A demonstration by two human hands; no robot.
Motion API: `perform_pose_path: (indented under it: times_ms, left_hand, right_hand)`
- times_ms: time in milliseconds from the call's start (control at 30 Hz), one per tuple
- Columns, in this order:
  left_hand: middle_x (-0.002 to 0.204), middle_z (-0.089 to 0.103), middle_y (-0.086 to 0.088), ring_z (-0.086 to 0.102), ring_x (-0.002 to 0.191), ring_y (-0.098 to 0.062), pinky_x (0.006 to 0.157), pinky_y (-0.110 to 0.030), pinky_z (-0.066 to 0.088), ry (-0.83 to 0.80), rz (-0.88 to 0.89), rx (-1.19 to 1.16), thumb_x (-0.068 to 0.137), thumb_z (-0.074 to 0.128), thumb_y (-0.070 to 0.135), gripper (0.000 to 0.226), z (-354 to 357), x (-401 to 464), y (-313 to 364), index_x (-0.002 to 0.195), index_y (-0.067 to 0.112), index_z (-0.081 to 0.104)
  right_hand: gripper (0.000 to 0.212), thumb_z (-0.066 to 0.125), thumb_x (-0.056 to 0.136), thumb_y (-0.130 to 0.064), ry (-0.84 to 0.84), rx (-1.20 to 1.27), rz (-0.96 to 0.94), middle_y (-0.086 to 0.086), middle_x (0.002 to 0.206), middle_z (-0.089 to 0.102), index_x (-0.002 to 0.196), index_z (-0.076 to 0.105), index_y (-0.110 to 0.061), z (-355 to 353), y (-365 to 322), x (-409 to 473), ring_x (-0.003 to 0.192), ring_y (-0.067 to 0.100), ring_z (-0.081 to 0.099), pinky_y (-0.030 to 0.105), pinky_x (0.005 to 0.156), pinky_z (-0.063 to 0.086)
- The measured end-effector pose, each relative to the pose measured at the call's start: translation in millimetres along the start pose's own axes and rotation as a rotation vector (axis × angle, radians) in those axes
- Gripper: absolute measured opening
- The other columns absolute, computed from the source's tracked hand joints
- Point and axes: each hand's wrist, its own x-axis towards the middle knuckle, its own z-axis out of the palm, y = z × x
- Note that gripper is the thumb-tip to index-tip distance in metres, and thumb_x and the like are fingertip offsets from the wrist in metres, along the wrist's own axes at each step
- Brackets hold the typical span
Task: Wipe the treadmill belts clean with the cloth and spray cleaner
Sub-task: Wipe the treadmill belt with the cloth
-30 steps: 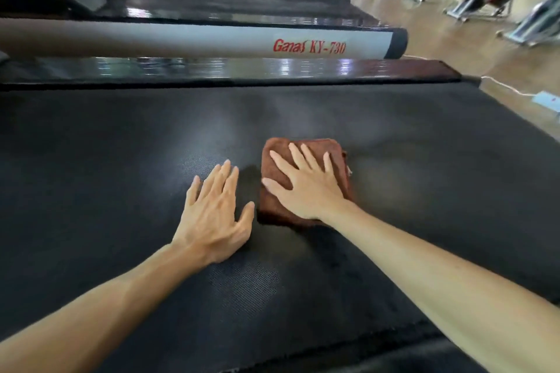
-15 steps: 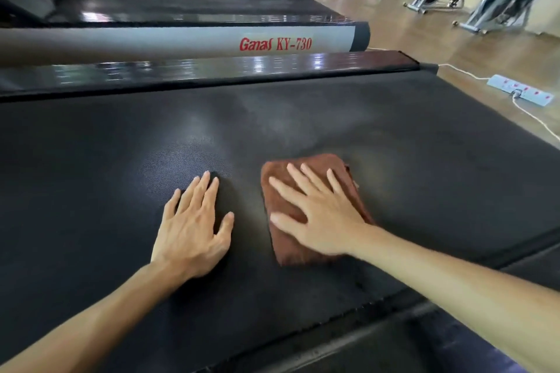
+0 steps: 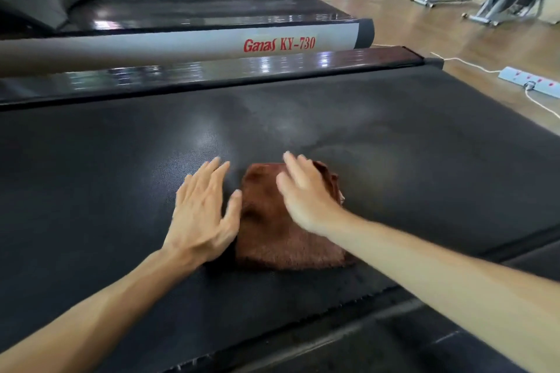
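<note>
From the head camera, looking down over both forearms, a brown cloth [image 3: 281, 230] lies folded flat on the black treadmill belt [image 3: 106, 175], a little right of the middle and toward the near edge. The right hand [image 3: 306, 194] rests on the far right part of the cloth with its fingers straight and laid forward, pressing rather than gripping; the hand is blurred, so the fingertips are hard to make out. The left hand [image 3: 206, 209] lies palm down on the belt just left of the cloth, fingers stretched out, its thumb right at the cloth's left edge and holding nothing. Beyond the hands the belt shows a paler hazy patch with darker smears across the middle, which I take to be damp cleaner or wiped streaks, though I cannot tell which. No spray bottle is in sight. To the far side runs a glossy dark side rail [image 3: 242, 70], then the grey rail of the next treadmill [image 3: 181, 45] with red lettering, and more machines behind it. A power strip [image 3: 530, 83] lies on the wooden floor at far right. I judge the wiping of this belt to be under way, with the left stretch and the other treadmills yet to be done.
</note>
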Motion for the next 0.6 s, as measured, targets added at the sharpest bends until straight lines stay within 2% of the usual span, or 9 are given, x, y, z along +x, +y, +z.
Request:
perform_pose_path:
  times_ms: [67, 133, 167, 233, 300, 367, 433, 500, 600]
  left_hand:
    - [0.154, 0.048, -0.005, 0.041, 0.145, -0.025, 0.124, -0.042, 0.022, 0.043, 0.144, 0.005, 0.092, 0.04, 0.044, 0.061, 3.4, 5.2, 29.6, 0.142, 0.013, 0.056]
    - [0.147, 0.056, -0.003, 0.05, 0.137, -0.024, 0.12, -0.042, 0.032, -0.041, 0.279, 0.035, 0.09, 0.048, 0.039, 0.052, 15.4, 9.7, 65.9, 0.134, 0.016, 0.065]
    - [0.153, 0.051, -0.002, 0.044, 0.142, -0.022, 0.122, -0.042, 0.028, -0.141, 0.318, 0.065, 0.092, 0.047, 0.043, 0.054, 25.6, 10.1, 81.3, 0.139, 0.018, 0.061]
    - [0.167, 0.026, 0.003, 0.019, 0.155, -0.017, 0.128, -0.044, 0.008, -0.324, 0.327, 0.156, 0.098, 0.039, 0.054, 0.063, 47.6, 8.7, 92.8, 0.156, 0.029, 0.039]
    - [0.171, 0.006, 0.008, 0.001, 0.158, -0.015, 0.127, -0.046, -0.002, -0.347, 0.32, 0.247, 0.097, 0.029, 0.064, 0.068, 59.6, 11.9, 87.0, 0.161, 0.041, 0.019]
    - [0.171, -0.003, 0.009, -0.007, 0.158, -0.015, 0.127, -0.048, -0.005, -0.335, 0.27, 0.295, 0.093, 0.024, 0.074, 0.075, 58.1, 16.9, 68.1, 0.161, 0.046, 0.008]
    - [0.172, -0.005, 0.008, -0.008, 0.158, -0.016, 0.126, -0.051, -0.004, -0.307, 0.175, 0.319, 0.086, 0.021, 0.08, 0.085, 46.3, 26.0, 42.7, 0.161, 0.045, 0.005]
    - [0.172, -0.004, 0.007, -0.006, 0.158, -0.017, 0.126, -0.053, -0.003, -0.271, 0.052, 0.341, 0.08, 0.017, 0.084, 0.094, 28.5, 30.2, 10.4, 0.162, 0.041, 0.005]
    - [0.172, -0.004, 0.006, -0.006, 0.158, -0.018, 0.126, -0.053, -0.001, -0.241, -0.112, 0.379, 0.073, 0.009, 0.089, 0.106, -4.0, 23.6, -40.9, 0.164, 0.033, 0.005]
  right_hand:
    - [0.046, 0.035, 0.111, -0.019, 0.187, 0.209, 0.028, -0.003, 0.164, 0.037, 0.156, 0.04, -0.025, -27.2, 10.3, 5.3, 0.15, 0.011, 0.032, 0.02, 0.111, 0.025]
    - [0.041, 0.04, 0.105, -0.006, 0.398, 0.181, 0.008, -0.004, 0.142, 0.061, 0.135, 0.058, -0.026, -49.9, 27.4, 8.7, 0.133, 0.009, 0.053, 0.016, 0.102, 0.037]
    - [0.04, 0.042, 0.102, -0.002, 0.454, 0.157, -0.002, -0.006, 0.133, 0.065, 0.126, 0.062, -0.027, -56.4, 35.4, 10.2, 0.128, 0.009, 0.057, 0.018, 0.103, 0.041]
    - [0.041, 0.045, 0.098, 0.002, 0.46, 0.101, -0.027, -0.01, 0.125, 0.067, 0.12, 0.063, -0.027, -58.0, 43.8, 10.9, 0.124, 0.005, 0.058, 0.025, 0.11, 0.042]
    - [0.041, 0.047, 0.097, 0.002, 0.424, 0.061, -0.08, -0.015, 0.124, 0.065, 0.121, 0.063, -0.027, -54.4, 44.5, 10.1, 0.122, 0.001, 0.055, 0.02, 0.11, 0.039]
    - [0.038, 0.049, 0.098, -0.001, 0.383, 0.031, -0.152, -0.018, 0.124, 0.064, 0.122, 0.063, -0.027, -46.0, 39.4, 10.4, 0.125, 0.002, 0.053, 0.02, 0.113, 0.034]
    - [0.038, 0.05, 0.098, -0.002, 0.335, -0.009, -0.217, -0.02, 0.124, 0.063, 0.124, 0.063, -0.026, -34.9, 34.9, 12.5, 0.129, 0.004, 0.052, 0.027, 0.122, 0.022]
    - [0.039, 0.05, 0.098, -0.002, 0.268, -0.014, -0.258, -0.018, 0.127, 0.062, 0.126, 0.061, -0.026, -23.6, 32.1, 13.5, 0.132, 0.005, 0.049, 0.025, 0.124, 0.008]
    - [0.039, 0.05, 0.098, -0.002, 0.183, -0.028, -0.309, -0.019, 0.127, 0.061, 0.128, 0.06, -0.025, -14.6, 27.2, 11.3, 0.13, -0.001, 0.046, 0.028, 0.126, -0.001]
